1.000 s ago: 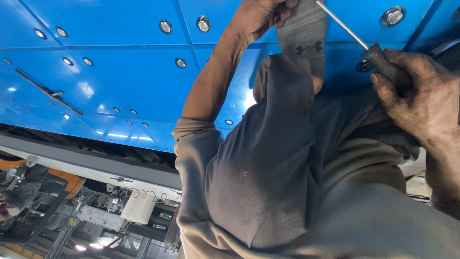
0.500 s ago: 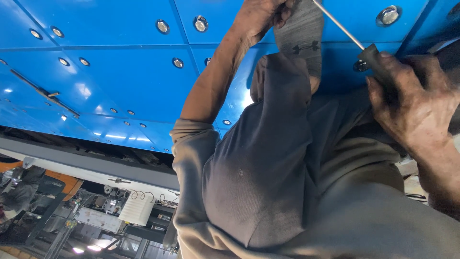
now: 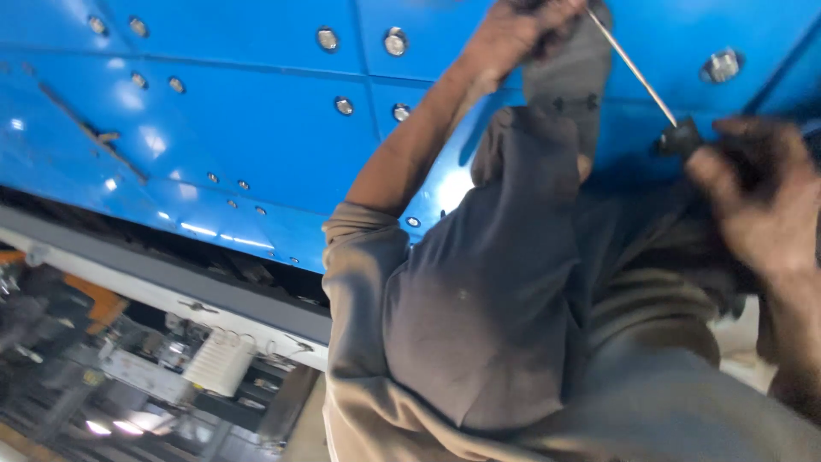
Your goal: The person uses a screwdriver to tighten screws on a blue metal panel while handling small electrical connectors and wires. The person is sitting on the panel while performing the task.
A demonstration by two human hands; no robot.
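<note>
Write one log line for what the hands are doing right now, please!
left hand: raised at blue panel, holding grey cloth | right hand: grip on screwdriver handle, blurred | shaft angled up toward left hand

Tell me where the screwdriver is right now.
In the head view the screwdriver is at upper right, its thin shaft slanting across the blue panel, its dark handle in the right hand.

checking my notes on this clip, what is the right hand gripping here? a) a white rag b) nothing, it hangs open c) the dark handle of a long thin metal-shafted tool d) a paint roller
c: the right hand is closed around the dark handle of a screwdriver-like tool, whose thin metal shaft slants up to the left hand at the blue panel.
</note>
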